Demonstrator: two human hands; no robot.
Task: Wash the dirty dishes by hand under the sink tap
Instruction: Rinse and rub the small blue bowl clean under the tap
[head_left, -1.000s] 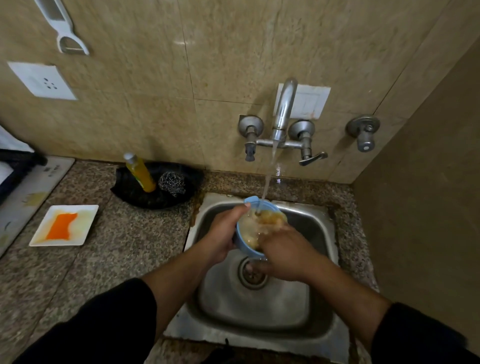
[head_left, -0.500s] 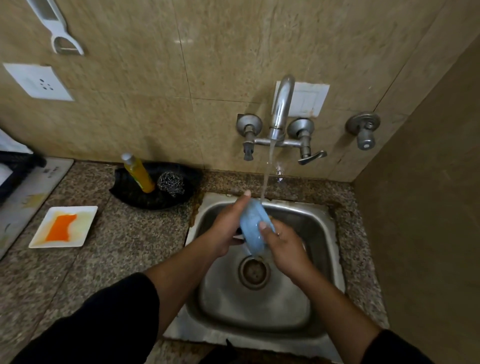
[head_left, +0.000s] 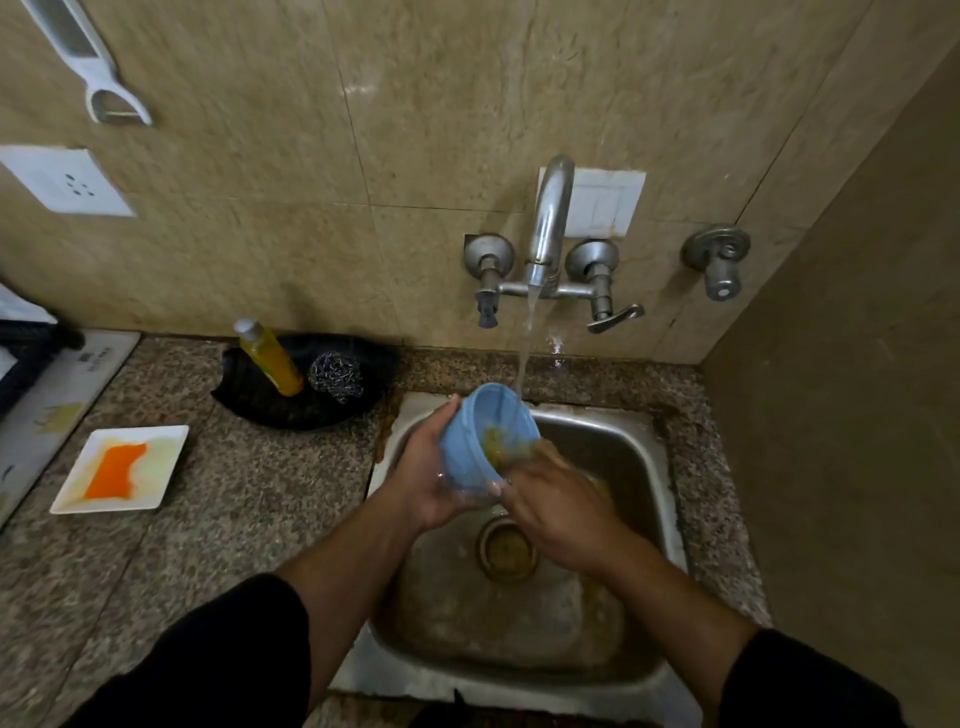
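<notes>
A small blue bowl is held over the steel sink, tilted with its mouth toward the right. Yellowish residue and murky water show at its mouth. My left hand grips the bowl from the left and below. My right hand is at the bowl's mouth and lower edge, fingers blurred by motion. Water streams from the wall tap down to the bowl's rim. Brownish water lies around the drain.
On the granite counter stands a white square plate smeared orange. A black tray behind it holds a yellow soap bottle and a steel scrubber. A side wall closes off the right.
The bowl was mouth-up under the stream, then turned on its side, and is now tilted to the right. My right hand has shifted to its mouth and dirty water runs out.
</notes>
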